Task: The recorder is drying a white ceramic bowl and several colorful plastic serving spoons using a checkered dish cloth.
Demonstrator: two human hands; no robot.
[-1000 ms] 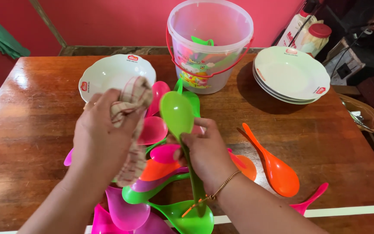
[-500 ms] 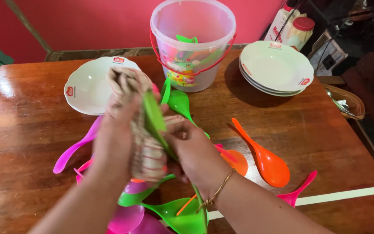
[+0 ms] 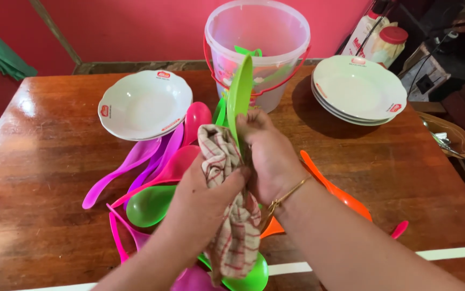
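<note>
My right hand (image 3: 271, 156) grips the handle of a light green plastic spoon (image 3: 240, 91), its bowl held upright and edge-on in front of the bucket. My left hand (image 3: 200, 202) clutches a beige checked cloth (image 3: 232, 215), pressed against the spoon's handle just below the bowl. Under both hands lies a heap of plastic spoons: pink and purple ones (image 3: 151, 161), a green one (image 3: 149, 205) and an orange one (image 3: 335, 188).
A clear plastic bucket (image 3: 275, 32) with a red handle stands at the back with spoons inside. A white bowl (image 3: 144, 103) sits back left, a stack of white plates (image 3: 359, 89) back right. The wooden table (image 3: 43, 161) ends at the right, where jars and clutter stand.
The green spoon has been lifted and turned edge-on toward the bucket. The cloth slid from its bowl down to the handle.
</note>
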